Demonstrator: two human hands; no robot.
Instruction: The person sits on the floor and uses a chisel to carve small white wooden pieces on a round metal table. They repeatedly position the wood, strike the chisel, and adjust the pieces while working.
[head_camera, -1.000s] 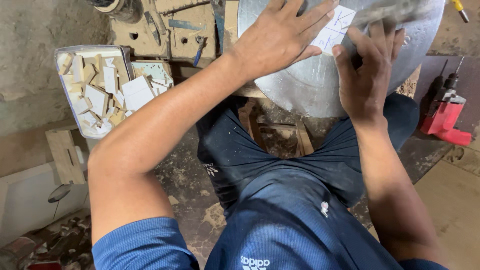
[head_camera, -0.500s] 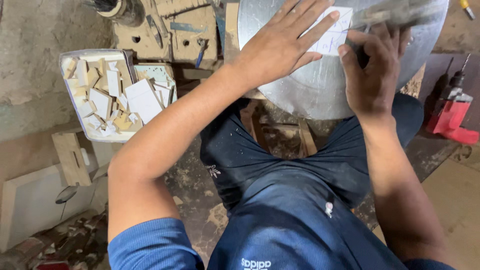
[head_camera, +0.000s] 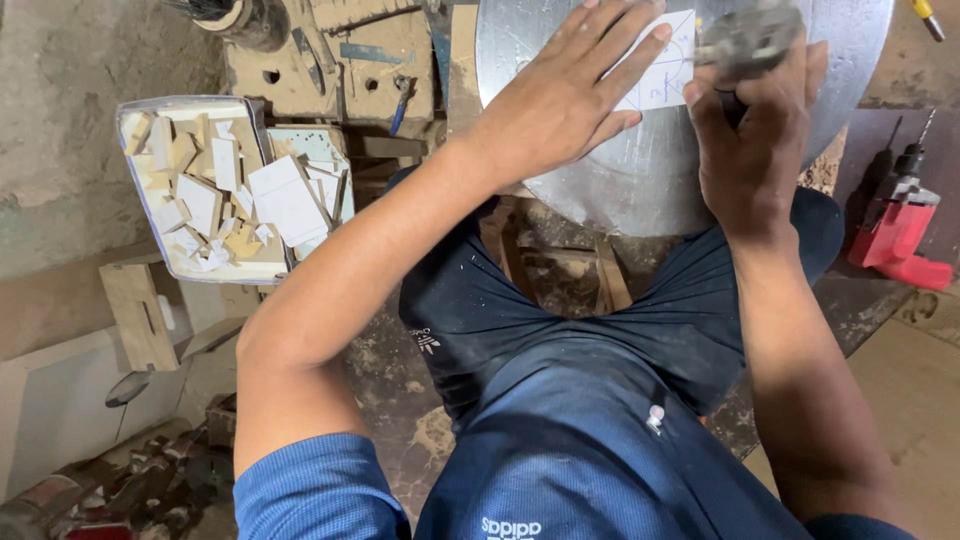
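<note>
Pressing a white card onto a grey disc, left hand flat.

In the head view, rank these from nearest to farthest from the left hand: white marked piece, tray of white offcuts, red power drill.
From the left hand:
1. White marked piece, under its fingertips.
2. Tray of white offcuts, far left.
3. Red power drill, far right, a close call with the tray.
</note>
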